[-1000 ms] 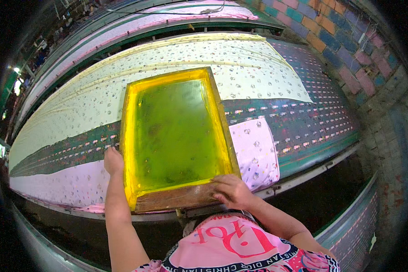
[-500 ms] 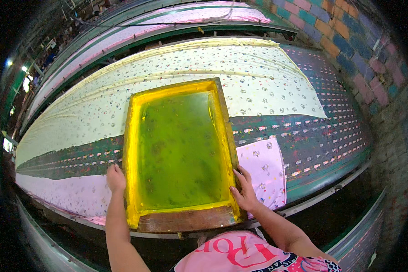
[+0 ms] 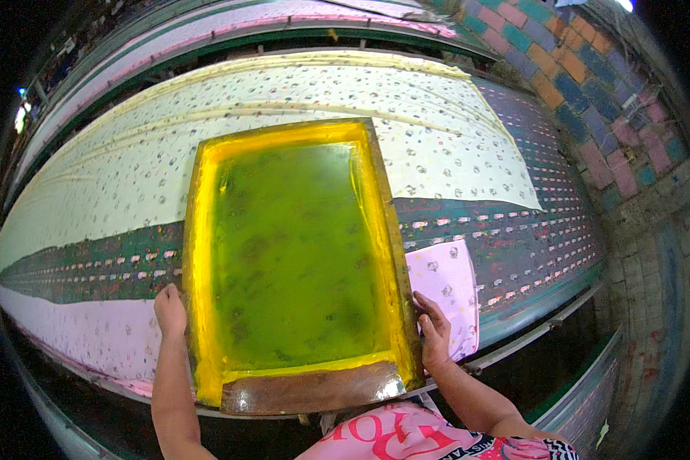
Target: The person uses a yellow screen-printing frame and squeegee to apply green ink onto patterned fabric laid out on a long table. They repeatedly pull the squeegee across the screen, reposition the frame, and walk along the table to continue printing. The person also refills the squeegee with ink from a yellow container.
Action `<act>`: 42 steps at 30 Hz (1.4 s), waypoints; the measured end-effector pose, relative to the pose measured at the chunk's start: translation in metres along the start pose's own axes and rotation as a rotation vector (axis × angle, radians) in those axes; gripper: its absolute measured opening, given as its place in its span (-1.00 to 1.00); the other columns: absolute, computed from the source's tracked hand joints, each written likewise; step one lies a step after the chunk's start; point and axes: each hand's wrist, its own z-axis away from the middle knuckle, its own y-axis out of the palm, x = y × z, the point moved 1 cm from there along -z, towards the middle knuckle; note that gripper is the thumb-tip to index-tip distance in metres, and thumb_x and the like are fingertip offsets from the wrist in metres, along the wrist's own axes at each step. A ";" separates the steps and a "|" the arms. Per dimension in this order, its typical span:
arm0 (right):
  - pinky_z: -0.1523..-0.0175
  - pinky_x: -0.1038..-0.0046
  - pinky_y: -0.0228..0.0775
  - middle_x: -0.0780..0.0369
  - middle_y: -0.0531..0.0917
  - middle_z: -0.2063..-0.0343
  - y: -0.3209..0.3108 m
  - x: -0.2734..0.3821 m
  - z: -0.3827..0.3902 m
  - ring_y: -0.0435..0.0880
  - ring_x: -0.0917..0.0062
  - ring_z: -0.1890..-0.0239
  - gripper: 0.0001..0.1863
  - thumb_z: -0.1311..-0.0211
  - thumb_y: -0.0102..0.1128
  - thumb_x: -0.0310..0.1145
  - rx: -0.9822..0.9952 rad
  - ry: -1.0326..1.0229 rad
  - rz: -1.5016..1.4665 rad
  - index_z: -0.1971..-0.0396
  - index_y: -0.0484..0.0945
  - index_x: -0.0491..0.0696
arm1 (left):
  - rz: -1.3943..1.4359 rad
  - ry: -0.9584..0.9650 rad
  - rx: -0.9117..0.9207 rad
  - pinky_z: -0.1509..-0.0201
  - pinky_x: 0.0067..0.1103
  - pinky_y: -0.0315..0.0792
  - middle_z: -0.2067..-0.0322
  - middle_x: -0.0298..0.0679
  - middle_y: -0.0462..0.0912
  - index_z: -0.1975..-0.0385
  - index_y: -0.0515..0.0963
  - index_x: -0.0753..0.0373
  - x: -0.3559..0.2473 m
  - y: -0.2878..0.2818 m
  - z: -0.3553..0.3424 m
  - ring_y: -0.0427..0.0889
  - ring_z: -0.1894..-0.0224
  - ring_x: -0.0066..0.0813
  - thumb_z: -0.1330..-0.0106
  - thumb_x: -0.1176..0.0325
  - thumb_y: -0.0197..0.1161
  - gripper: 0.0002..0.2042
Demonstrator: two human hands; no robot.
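A screen-printing frame (image 3: 299, 253) with green mesh and bright yellow inner borders lies across the middle of the view, its wooden near end toward me. My left hand (image 3: 170, 310) is closed at the frame's left edge, fingers curled. On the opposite side my right hand (image 3: 435, 331) grips the right edge, its fingers bent and partly hidden against the wood. Beneath and beyond the frame is pale yellow cloth (image 3: 123, 169) with small printed figures. Pink printed cloth (image 3: 69, 330) runs along the near side, and a piece of it (image 3: 445, 287) shows beside my right hand.
The long dark table (image 3: 506, 238) carries rows of small pale marks. A metal rail (image 3: 540, 336) edges its near side. Another long table with pink cloth (image 3: 284, 31) stands beyond. A wall of coloured blocks (image 3: 567, 84) rises at the far right.
The frame looks larger and nearer, and its left edge and my left hand have shifted left. My right hand has moved slightly right and down with the frame's right edge. The view has shifted a little.
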 end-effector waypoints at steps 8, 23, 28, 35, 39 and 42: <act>-0.54 0.31 0.25 0.13 0.52 -0.45 0.001 0.038 -0.005 0.48 0.37 -0.46 -0.37 -0.51 0.10 -0.22 0.114 -0.109 -0.103 -0.50 0.44 -0.17 | 0.225 0.081 0.081 -0.05 -0.22 0.50 0.18 0.10 0.79 0.10 0.65 0.58 0.007 0.012 -0.031 0.72 0.12 -0.01 -0.56 0.15 0.12 -0.54; -0.49 0.33 0.28 0.17 0.61 -0.31 -0.276 0.129 -0.149 0.53 0.42 -0.34 -0.40 -0.48 0.20 -0.20 0.186 -0.010 0.084 -0.44 0.53 -0.11 | 0.834 -0.176 0.328 0.11 -0.34 0.60 0.18 -0.21 0.76 0.02 0.67 0.39 -0.280 0.091 0.146 0.75 0.23 -0.30 -0.50 0.23 0.27 -0.69; -0.46 0.38 0.29 0.20 0.63 -0.26 -0.436 0.108 -0.181 0.54 0.46 -0.32 -0.46 -0.48 0.17 -0.20 0.046 -0.040 0.145 -0.34 0.61 -0.15 | 0.827 -0.154 0.335 0.06 -0.37 0.59 0.17 -0.23 0.78 0.06 0.73 0.38 -0.403 0.182 0.258 0.75 0.20 -0.36 -0.48 0.31 0.22 -0.72; -0.54 0.35 0.14 0.14 0.61 -0.30 -0.616 0.089 -0.191 0.49 0.40 -0.40 -0.46 -0.49 0.12 -0.24 -0.006 -0.027 0.094 -0.36 0.58 -0.17 | 0.708 -0.185 0.304 0.10 -0.38 0.54 0.25 -0.22 0.75 0.15 0.69 0.39 -0.479 0.285 0.357 0.70 0.24 -0.34 -0.43 0.27 0.28 -0.74; -0.57 0.34 0.06 0.18 0.63 -0.31 -0.680 0.087 -0.189 0.44 0.41 -0.45 -0.44 -0.47 0.14 -0.19 -0.040 0.037 0.002 -0.35 0.59 -0.17 | 0.746 -0.152 0.286 0.10 -0.40 0.55 0.26 -0.23 0.76 0.17 0.70 0.39 -0.534 0.313 0.415 0.71 0.24 -0.36 -0.42 0.31 0.30 -0.76; -0.53 0.35 0.09 0.21 0.62 -0.33 -0.725 0.074 -0.193 0.44 0.43 -0.45 -0.43 -0.44 0.15 -0.18 -0.061 0.011 -0.009 -0.35 0.60 -0.15 | 0.780 -0.142 0.292 0.07 -0.39 0.56 0.23 -0.17 0.79 0.14 0.71 0.41 -0.546 0.339 0.437 0.71 0.22 -0.36 -0.44 0.30 0.30 -0.74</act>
